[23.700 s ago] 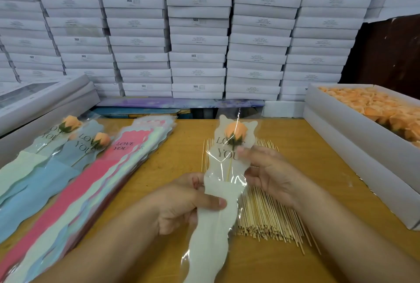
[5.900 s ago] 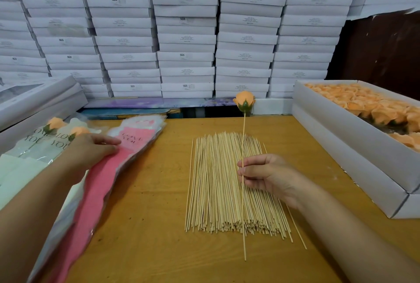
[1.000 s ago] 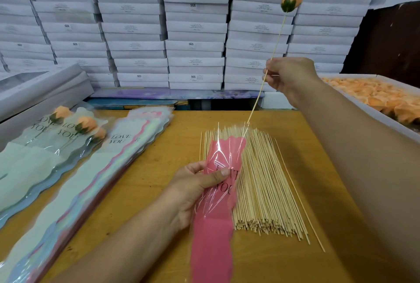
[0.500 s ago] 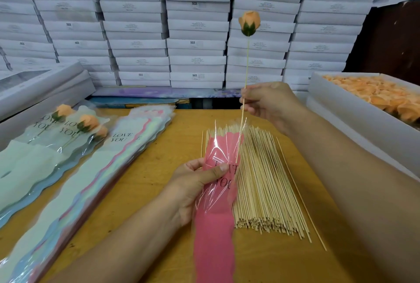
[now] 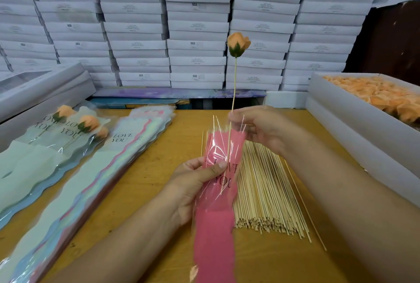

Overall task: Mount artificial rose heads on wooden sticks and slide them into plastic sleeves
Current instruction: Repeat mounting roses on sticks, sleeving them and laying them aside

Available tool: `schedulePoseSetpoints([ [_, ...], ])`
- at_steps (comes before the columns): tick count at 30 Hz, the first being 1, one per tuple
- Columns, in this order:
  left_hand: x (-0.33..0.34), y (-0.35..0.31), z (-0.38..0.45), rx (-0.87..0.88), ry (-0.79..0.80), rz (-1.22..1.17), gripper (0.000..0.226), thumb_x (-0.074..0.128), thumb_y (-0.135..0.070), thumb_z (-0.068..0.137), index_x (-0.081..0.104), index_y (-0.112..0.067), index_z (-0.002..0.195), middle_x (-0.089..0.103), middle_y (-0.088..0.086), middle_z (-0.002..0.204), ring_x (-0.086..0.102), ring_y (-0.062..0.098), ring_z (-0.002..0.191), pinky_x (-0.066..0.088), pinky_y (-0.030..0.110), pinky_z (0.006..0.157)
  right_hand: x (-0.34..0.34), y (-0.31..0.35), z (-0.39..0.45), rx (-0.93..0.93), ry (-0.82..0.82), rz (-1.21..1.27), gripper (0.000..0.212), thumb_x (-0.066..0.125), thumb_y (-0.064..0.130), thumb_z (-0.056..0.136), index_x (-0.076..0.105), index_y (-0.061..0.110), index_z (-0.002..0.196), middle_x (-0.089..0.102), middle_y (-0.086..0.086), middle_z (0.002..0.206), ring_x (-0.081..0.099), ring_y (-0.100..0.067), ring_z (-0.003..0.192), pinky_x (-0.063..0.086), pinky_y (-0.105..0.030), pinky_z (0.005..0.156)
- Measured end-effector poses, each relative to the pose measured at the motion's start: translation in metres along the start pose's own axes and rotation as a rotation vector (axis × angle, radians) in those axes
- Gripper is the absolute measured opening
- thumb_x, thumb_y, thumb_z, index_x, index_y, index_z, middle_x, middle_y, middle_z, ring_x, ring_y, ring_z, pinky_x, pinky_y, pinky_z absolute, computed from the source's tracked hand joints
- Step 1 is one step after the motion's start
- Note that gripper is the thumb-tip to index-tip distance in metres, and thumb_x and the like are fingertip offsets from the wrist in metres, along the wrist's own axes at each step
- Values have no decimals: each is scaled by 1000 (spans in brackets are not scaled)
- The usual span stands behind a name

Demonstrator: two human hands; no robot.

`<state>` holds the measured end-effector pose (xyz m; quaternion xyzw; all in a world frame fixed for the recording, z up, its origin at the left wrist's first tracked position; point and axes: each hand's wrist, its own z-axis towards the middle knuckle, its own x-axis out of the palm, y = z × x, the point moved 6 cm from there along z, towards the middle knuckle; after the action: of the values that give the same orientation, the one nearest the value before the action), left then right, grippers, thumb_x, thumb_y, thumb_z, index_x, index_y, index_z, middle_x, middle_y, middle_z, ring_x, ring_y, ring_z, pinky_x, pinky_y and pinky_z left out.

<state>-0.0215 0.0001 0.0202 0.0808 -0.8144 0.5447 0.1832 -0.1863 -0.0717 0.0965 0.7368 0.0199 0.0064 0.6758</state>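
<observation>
An orange rose head [image 5: 238,42] sits on top of a thin wooden stick [image 5: 234,84]. My right hand [image 5: 261,128] pinches the stick at mid length, at the mouth of a pink plastic sleeve [image 5: 216,219] printed LOVE YOU. The stick's lower part is inside the sleeve, down to about the lettering. My left hand [image 5: 195,182] grips the sleeve's left edge, thumb across its front. The sleeve hangs over a pile of loose wooden sticks [image 5: 263,191] on the wooden table [image 5: 145,182].
A stack of unused sleeves [image 5: 86,182] lies at the left, with several filled sleeves holding roses [image 5: 68,128] beside it. A white box of orange rose heads [image 5: 384,98] stands at the right. White cartons [image 5: 195,23] are stacked along the back.
My right hand has come down and toward me, pushing the stick deeper into the pink sleeve. The rose head is lower. My left hand keeps its hold on the sleeve.
</observation>
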Motion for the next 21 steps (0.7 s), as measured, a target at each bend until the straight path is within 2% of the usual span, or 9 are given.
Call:
schedulePoseSetpoints([
  [5, 4, -1, -2, 12, 36, 4, 65, 85, -7, 63, 64, 1, 124, 74, 25, 102, 71, 29, 69, 63, 38, 62, 3, -11, -1, 67, 11, 72, 17, 77, 14, 84, 74, 9, 100, 73, -3, 93, 64, -14, 82, 54, -27, 76],
  [7, 4, -2, -3, 17, 48, 11, 63, 84, -7, 62, 65, 1, 122, 75, 24, 98, 70, 28, 67, 63, 37, 61, 2, -12, -1, 78, 12, 88, 21, 76, 14, 84, 74, 8, 104, 72, -4, 95, 64, -15, 84, 53, -28, 78],
  [11, 5, -4, -4, 34, 57, 20, 57, 82, -5, 65, 67, 1, 119, 75, 21, 93, 69, 26, 65, 62, 34, 58, 1, -12, -3, 86, 34, 94, 6, 74, 11, 84, 73, 12, 90, 72, -1, 85, 64, -15, 81, 53, -27, 76],
  [14, 5, -2, -3, 32, 56, 27, 61, 83, -6, 62, 67, 0, 120, 75, 22, 95, 68, 27, 68, 61, 37, 62, 2, -7, -2, 69, 48, 85, 5, 73, 11, 86, 72, 10, 91, 72, -3, 87, 62, -17, 85, 52, -34, 87],
  [15, 5, -2, -3, 28, 55, 30, 63, 84, -7, 61, 66, -1, 121, 75, 22, 96, 68, 28, 70, 61, 38, 65, 2, -4, -1, 61, 40, 103, 4, 73, 11, 87, 71, 10, 91, 72, -3, 86, 61, -17, 84, 52, -35, 86],
  [18, 6, 0, -3, 12, 62, 26, 63, 85, -7, 60, 67, -4, 120, 74, 25, 105, 67, 30, 77, 59, 44, 76, 0, 7, 4, 43, -17, 139, 4, 69, 13, 92, 68, 9, 94, 73, -3, 82, 62, -12, 68, 51, -23, 60],
  [21, 5, 1, -2, 11, 58, 19, 57, 85, -6, 60, 69, -6, 115, 75, 22, 100, 69, 27, 70, 60, 38, 66, -5, 15, 12, 40, -85, 163, 4, 64, 15, 96, 65, 12, 97, 76, -1, 78, 68, -7, 58, 48, -18, 48],
])
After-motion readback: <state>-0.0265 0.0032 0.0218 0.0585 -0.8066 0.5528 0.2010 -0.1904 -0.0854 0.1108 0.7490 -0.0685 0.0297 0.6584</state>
